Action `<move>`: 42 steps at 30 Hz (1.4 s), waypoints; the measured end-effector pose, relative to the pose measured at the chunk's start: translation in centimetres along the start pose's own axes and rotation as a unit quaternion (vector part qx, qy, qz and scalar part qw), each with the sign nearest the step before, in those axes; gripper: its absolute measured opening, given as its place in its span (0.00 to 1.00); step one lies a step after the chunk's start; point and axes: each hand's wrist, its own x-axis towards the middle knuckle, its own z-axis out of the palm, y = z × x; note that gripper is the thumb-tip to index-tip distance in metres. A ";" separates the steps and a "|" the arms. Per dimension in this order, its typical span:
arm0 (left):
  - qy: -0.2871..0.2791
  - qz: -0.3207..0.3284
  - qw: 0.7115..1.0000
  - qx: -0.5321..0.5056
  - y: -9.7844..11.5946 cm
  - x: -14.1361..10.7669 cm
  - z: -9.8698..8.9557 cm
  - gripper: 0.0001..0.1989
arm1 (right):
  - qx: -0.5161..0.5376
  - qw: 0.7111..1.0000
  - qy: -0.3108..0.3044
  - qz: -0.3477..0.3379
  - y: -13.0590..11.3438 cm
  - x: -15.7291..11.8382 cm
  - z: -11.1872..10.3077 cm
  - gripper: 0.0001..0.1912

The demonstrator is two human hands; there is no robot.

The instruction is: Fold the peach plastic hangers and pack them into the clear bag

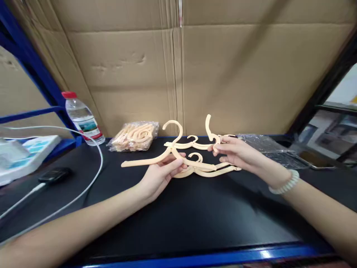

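Note:
Held up over the black table is a cream plastic clothes hanger (145,162) with its hook pointing upward. My left hand (163,173) is closed round it just below the hook. To the right, my right hand (232,150) pinches a folded cream hanger (208,126), one arm of which sticks up; the fingers cover part of it. Behind and below the hands, an opened hanger (192,144) lies at the back of the table, and more spread hangers (206,173) lie nearer, partly hidden by my hands.
A clear bag of folded hangers (135,136) and a red-capped water bottle (85,119) stand at the back left. A white cable (100,160) crosses the left side near a black device (55,175). Clear plastic wrapping (259,144) lies right. Cardboard (125,74) walls the back.

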 end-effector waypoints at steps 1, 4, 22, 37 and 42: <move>-0.001 0.002 1.000 -0.001 0.1 0.0 -0.1 0.11 | 0.012 1.000 0.000 -0.004 0.2 -0.2 0.1 0.12; -0.003 0.004 1.000 0.000 0.2 0.0 -0.3 0.12 | 0.056 0.998 0.009 -0.021 0.6 -0.8 0.5 0.12; 0.012 0.012 1.000 0.016 0.3 0.2 -0.7 0.12 | 0.148 0.988 -0.018 0.032 1.8 -1.7 1.9 0.11; 0.021 0.024 0.999 0.021 0.0 0.1 -0.7 0.11 | 0.168 0.980 -0.060 0.086 2.0 -1.9 1.6 0.08; 0.013 0.028 0.999 0.031 -0.2 -0.1 -0.6 0.09 | 0.187 0.976 -0.060 0.095 1.9 -2.0 1.7 0.08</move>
